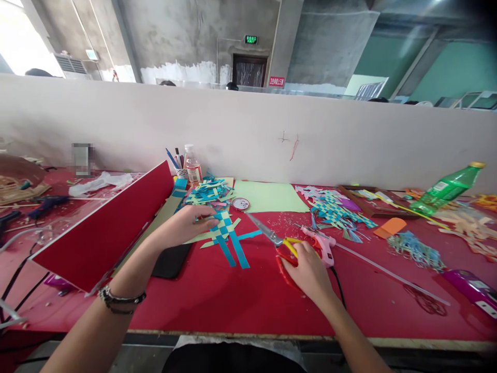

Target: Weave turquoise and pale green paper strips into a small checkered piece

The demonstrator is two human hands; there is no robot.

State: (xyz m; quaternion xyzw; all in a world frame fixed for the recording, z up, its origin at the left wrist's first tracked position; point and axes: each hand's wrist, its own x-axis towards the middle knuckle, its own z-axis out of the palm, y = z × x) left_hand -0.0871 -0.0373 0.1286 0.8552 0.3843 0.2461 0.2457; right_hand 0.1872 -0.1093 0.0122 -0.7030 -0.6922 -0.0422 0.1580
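My left hand (194, 221) pinches the upper left edge of a woven paper piece (224, 228), a checkered weave of blue and pale green strips with loose ends sticking out. In my right hand (308, 269) is a pair of scissors (274, 237) with red and yellow handles. Their blades point up and left, apart from the weave, beside a blue strip reaching out to the right. Behind the left hand lies a heap of cut blue and green strips (209, 191). A pink glue gun (324, 246) rests just beyond the right hand.
A red upright board (112, 223) stands at the left, near a black phone-like slab (173, 260). A pale green sheet (269, 197) lies at the back, with finished weaves (334, 207) to its right. A green bottle (446, 189) leans at far right. A clear bottle (192, 165) stands behind.
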